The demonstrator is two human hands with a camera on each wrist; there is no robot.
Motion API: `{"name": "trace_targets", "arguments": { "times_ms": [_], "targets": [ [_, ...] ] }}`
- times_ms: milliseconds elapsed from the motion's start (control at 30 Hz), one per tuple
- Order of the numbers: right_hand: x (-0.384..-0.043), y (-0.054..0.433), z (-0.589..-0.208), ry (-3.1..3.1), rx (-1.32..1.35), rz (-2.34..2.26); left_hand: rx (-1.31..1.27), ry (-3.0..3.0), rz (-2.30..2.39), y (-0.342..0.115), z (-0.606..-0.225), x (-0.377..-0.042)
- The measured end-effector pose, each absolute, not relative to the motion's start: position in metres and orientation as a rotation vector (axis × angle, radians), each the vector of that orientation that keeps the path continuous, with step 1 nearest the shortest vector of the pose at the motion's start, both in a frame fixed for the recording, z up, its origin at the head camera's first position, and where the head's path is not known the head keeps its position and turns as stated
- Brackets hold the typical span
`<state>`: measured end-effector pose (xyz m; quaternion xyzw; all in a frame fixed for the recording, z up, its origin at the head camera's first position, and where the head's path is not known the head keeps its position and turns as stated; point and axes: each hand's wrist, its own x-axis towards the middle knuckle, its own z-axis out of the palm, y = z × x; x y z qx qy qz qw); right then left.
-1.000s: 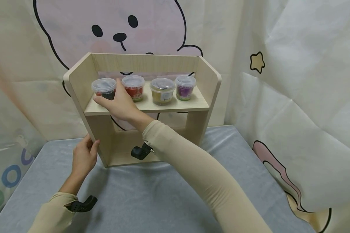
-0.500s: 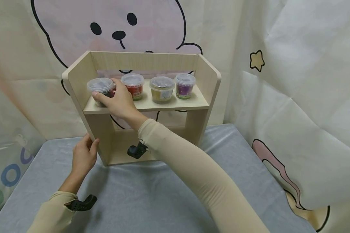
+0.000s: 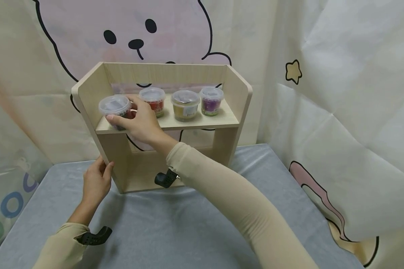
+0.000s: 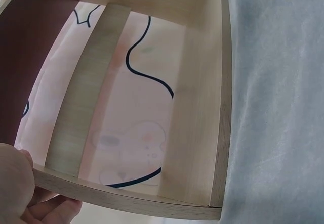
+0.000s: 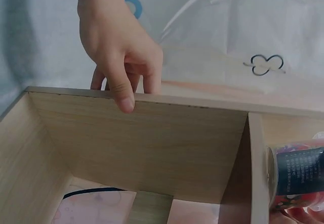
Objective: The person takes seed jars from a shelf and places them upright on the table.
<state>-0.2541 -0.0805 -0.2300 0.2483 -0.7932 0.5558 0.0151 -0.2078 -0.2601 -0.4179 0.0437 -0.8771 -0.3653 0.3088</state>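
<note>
My right hand (image 3: 141, 119) holds a small clear-lidded tub (image 3: 115, 106) between thumb and fingers at the left end of the wooden shelf unit's upper board (image 3: 168, 121). In the right wrist view this tub (image 5: 299, 176) shows a dark label over a red print, close against the board; whether its base touches is unclear. My left hand (image 3: 97, 181) grips the front edge of the left side panel (image 3: 112, 164), thumb inside and fingers outside, as the right wrist view also shows. Beside the held tub stand a red tub (image 3: 155, 102), a yellow tub (image 3: 186, 106) and a purple tub (image 3: 211, 102).
The shelf unit's lower board (image 3: 144, 181) rests on a table with a blue-grey cloth (image 3: 175, 231). A printed curtain (image 3: 256, 74) hangs behind and at the sides. Black camera mounts (image 3: 94, 237) sit at both wrists.
My right hand has shifted the dark-labelled tub slightly left and toward the board's front edge. My left hand stays on the side panel, and the other tubs have not moved.
</note>
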Motion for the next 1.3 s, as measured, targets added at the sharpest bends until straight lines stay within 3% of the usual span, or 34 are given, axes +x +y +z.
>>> {"name": "trace_targets", "arguments": {
  "times_ms": [300, 733, 1300],
  "targets": [
    [-0.234, -0.062, -0.238, -2.320, 1.042, 1.937, 0.085, -2.336, -0.946, -0.260, -0.417, -0.206],
    [-0.205, -0.031, -0.260, -2.305, 1.208, 2.020, 0.079, -2.327, -0.945, -0.260, -0.417, -0.205],
    [-0.184, -0.006, -0.338, -2.333, 1.278, 2.163, 0.073, -2.313, -0.921, -0.260, -0.417, -0.205]
  ]
}}
